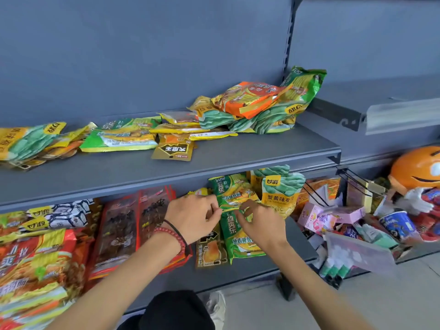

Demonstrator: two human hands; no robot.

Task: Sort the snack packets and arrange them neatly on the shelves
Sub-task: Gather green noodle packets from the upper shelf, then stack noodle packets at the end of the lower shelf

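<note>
On the lower shelf (250,272) a green snack packet (238,241) lies flat, with another green packet (232,190) standing behind it. My left hand (192,217) and my right hand (262,222) both pinch the top edge of the flat green packet. A yellow-and-teal bean packet (281,194) stands to the right of my hands. Dark red packets (133,225) and a brown-yellow packet (210,253) lie to the left. The upper shelf (238,153) carries scattered yellow, green and orange packets (250,98).
More orange and yellow packets (35,258) fill the lower shelf's left end. To the right, a wire rack (352,184) and a low bin with mixed boxes and cups (357,227) stand by an orange figure (416,170). Grey floor lies below.
</note>
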